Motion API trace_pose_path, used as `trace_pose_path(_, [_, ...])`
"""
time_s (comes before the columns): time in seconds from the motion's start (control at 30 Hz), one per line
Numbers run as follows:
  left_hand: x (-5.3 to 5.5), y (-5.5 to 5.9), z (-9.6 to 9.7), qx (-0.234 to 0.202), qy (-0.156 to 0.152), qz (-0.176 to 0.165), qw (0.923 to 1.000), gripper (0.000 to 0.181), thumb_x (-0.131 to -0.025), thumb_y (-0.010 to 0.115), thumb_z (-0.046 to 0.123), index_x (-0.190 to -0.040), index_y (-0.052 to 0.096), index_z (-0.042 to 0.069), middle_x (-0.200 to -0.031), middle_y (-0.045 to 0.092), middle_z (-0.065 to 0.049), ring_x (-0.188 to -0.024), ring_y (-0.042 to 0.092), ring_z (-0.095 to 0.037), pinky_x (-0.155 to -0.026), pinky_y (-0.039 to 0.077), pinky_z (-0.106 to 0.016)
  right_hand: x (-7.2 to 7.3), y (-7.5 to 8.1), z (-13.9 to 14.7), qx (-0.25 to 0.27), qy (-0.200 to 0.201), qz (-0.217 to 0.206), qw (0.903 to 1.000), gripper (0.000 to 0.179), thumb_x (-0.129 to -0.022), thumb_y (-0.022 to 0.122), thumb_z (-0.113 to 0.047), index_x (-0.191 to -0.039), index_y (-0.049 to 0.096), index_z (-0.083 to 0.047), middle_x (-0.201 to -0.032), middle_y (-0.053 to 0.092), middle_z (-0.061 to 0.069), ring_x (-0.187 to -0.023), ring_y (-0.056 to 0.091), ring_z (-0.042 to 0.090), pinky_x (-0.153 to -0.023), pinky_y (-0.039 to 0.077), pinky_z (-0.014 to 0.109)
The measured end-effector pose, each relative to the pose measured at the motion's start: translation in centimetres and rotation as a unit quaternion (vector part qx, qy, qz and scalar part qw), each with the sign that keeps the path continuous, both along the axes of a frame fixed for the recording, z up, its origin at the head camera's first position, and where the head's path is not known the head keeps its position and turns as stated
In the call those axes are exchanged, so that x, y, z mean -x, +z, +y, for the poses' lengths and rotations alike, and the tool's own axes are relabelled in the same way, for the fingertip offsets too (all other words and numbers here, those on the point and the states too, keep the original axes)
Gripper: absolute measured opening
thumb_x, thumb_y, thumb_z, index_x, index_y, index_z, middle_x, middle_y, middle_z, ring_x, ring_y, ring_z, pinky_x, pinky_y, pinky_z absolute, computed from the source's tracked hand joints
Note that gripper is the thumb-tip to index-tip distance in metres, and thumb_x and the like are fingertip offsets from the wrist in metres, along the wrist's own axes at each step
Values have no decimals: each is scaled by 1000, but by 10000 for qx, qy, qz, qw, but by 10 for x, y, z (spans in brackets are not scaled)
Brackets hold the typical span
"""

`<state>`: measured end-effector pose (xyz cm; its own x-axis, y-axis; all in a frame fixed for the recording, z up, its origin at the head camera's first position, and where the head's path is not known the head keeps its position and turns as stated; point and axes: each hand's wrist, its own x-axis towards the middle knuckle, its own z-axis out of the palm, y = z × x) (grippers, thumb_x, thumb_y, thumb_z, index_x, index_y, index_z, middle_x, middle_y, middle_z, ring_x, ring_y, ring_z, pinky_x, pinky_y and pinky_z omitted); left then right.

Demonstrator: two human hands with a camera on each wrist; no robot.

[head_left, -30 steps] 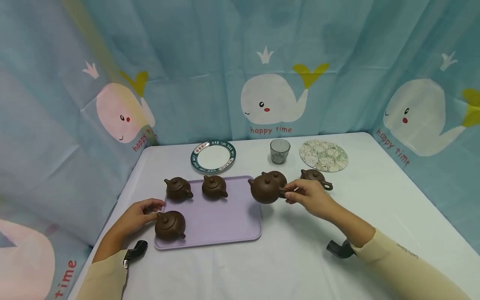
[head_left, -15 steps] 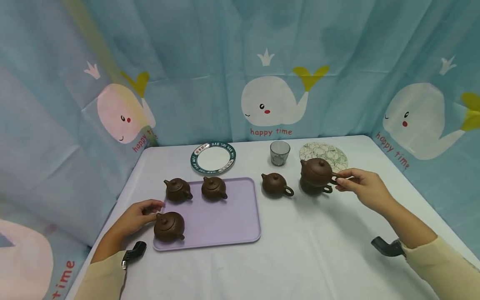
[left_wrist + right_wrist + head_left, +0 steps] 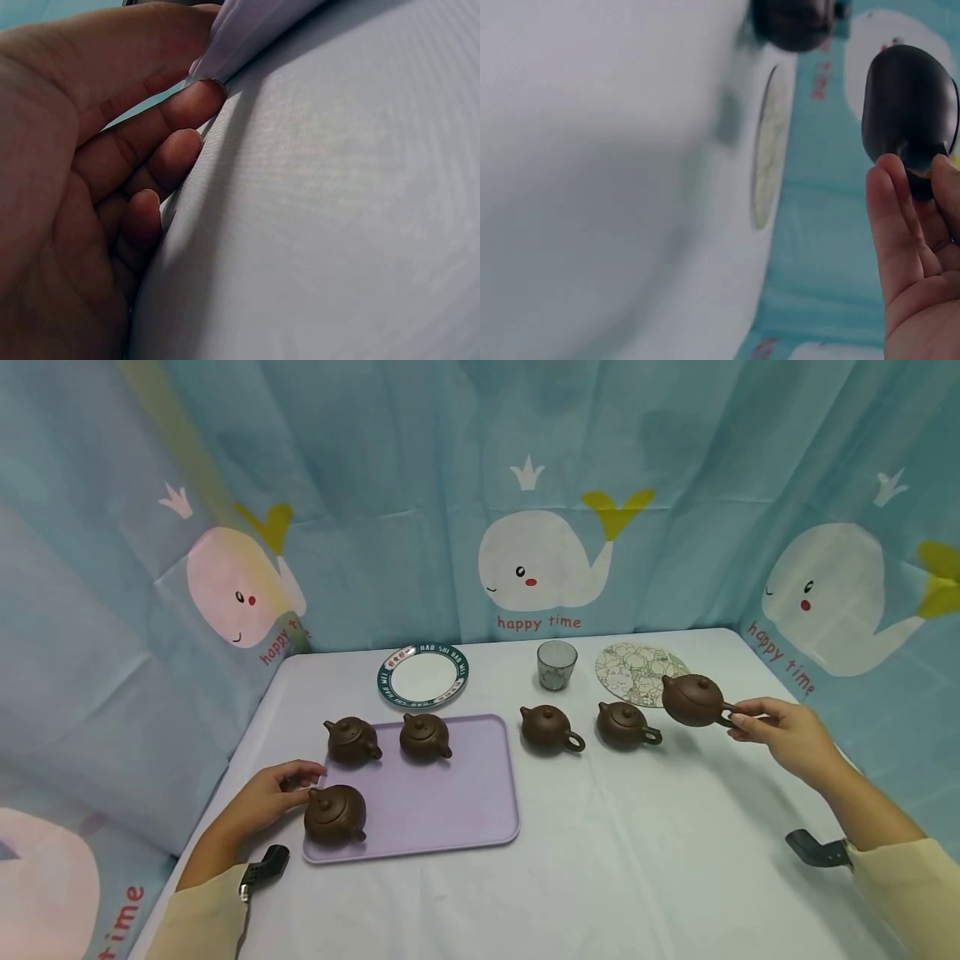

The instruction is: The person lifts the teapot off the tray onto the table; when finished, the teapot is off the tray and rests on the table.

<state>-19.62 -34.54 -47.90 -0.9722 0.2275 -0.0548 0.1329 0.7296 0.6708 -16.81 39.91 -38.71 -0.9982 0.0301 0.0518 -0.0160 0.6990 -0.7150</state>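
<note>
My right hand point(image 3: 783, 739) pinches the handle of a small brown teapot point(image 3: 693, 700), lifted above the table at the right. In the right wrist view that teapot point(image 3: 909, 101) appears dark, with thumb and fingers at its handle. On the white cloth to its left sit two similar teapots, a nearer one point(image 3: 625, 725) and a farther one point(image 3: 547, 728). My left hand point(image 3: 273, 797) rests at the left edge of the lilac tray point(image 3: 450, 802), fingers loosely bent. The left wrist view has the thumb touching the tray's rim point(image 3: 244, 34). Three teapots stand on the tray, including one point(image 3: 335, 815) beside my left thumb.
Behind the tray lies a green-rimmed plate point(image 3: 423, 677). A grey glass point(image 3: 557, 665) and a round patterned mat point(image 3: 642, 673) are along the back. A blue curtain with whale prints point(image 3: 543, 560) surrounds the table's back and sides.
My right hand has carried the teapot rightward, past the two teapots standing on the cloth. My left hand has stayed at the tray's edge.
</note>
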Motion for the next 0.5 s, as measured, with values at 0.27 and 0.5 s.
trace_pose_path(0.27, [2,1,-1,59,62,9,10000,36,-89,70,16,-124,63,10,-113,64,-6,-101,54,-24,-82,46,-30,7,-31,22,-173,-242,-13,9996,40,-100,57,-25,-120,58,9,-106,66,27,-78,66,2,-70,48,17])
trace_pose_path(0.5, [2,-1,0,34,118,-86,9999,36,-89,70,17,-124,63,11,-113,64,-6,-101,54,-24,-82,46,-32,15,-46,31,-136,-263,151,9994,38,-99,59,-19,-118,58,13,-111,60,34,-73,65,0,-64,48,13])
